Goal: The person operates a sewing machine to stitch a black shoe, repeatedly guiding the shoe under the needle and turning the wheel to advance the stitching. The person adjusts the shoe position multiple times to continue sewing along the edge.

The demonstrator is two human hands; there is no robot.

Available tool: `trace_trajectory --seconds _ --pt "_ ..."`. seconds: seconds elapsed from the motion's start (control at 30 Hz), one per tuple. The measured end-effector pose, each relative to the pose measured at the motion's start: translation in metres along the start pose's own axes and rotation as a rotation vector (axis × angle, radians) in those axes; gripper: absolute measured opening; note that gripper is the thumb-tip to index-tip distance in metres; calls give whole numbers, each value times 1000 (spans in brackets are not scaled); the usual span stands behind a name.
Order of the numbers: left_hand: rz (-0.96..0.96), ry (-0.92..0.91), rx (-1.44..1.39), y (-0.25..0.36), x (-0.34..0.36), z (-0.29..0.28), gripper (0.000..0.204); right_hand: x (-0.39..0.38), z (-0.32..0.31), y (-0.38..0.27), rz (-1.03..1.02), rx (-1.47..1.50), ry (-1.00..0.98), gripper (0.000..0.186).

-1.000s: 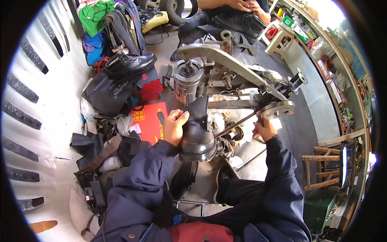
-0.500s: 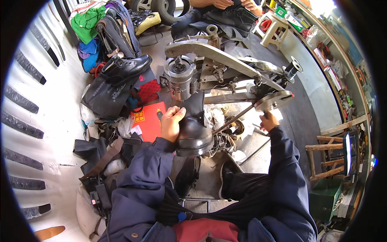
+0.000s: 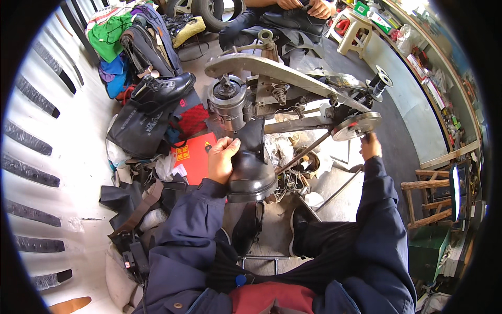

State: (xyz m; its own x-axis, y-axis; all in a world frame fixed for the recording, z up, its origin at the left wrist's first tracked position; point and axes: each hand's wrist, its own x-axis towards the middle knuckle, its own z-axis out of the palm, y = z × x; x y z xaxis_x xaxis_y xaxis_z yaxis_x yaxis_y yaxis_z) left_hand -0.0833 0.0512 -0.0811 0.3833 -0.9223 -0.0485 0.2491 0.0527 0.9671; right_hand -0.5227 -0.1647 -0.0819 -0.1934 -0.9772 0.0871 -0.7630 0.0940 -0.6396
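A black leather boot [image 3: 252, 175] points its rounded toe at me, beneath the round metal head [image 3: 229, 102] of a hand-cranked shoe-stitching machine. My left hand [image 3: 221, 159] grips the boot's left side, thumb on top. The boot's dark upper part runs back under the head, where the stitching point is hidden. On the machine's right side is a metal handwheel [image 3: 357, 126]. My right hand [image 3: 371, 145] is closed at the wheel's near right edge; its fingers are partly hidden. A long steel arm [image 3: 282, 73] slants over the machine, and a thread spool [image 3: 381, 83] stands at its right end.
Another black shoe [image 3: 164, 89] rests on a black bag at the left, near a red booklet [image 3: 193, 159] and piled clothes [image 3: 110, 39]. Across from me, a person's hands [image 3: 308, 6] hold dark footwear. A wooden stool [image 3: 431, 196] and crowded shelves line the right.
My right hand has swung right and slightly upward with the handwheel's turn. My left hand keeps its grip on the boot, which stays nearly in place. The whole view has shifted slightly.
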Motion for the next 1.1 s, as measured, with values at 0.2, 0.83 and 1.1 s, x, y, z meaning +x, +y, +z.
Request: trace_trajectory --seconds 0.2,0.83,1.1 --pt "-22 7 23 4 0 1 19 -66 18 -66 -80 227 -677 33" --pt "-24 -30 43 20 -2 5 18 -46 49 -11 -308 -281 -282 41" --pt "-14 -32 8 11 3 1 20 -60 -1 -75 -370 -447 -295 42"
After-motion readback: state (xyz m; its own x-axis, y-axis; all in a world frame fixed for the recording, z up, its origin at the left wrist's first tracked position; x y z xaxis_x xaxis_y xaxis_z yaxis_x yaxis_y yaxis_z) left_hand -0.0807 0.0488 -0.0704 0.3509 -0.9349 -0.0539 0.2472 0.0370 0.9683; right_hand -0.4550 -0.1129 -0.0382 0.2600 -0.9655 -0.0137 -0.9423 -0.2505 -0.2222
